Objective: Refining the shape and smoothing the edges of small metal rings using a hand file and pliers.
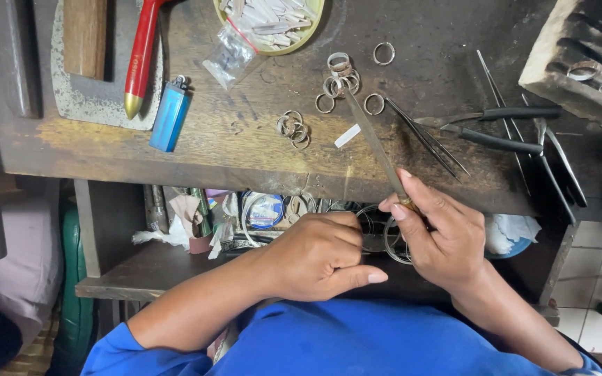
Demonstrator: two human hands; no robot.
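My right hand [439, 233] grips the handle end of a long thin metal file [371, 136] that slants up over the worn wooden bench [196, 146]. My left hand [322, 254] is curled into a fist just left of it, below the bench's front edge; what it pinches is hidden by the fingers. Several small metal rings [339, 76] lie on the bench beyond the file's tip, with another cluster of rings [292, 129] to the left.
A blue lighter [170, 115], a red-handled tool [141, 59] and a yellow dish of metal strips [273, 24] sit at the back. Pliers [496, 129] and tweezers [426, 139] lie to the right. A cluttered shelf [148, 271] is under the bench.
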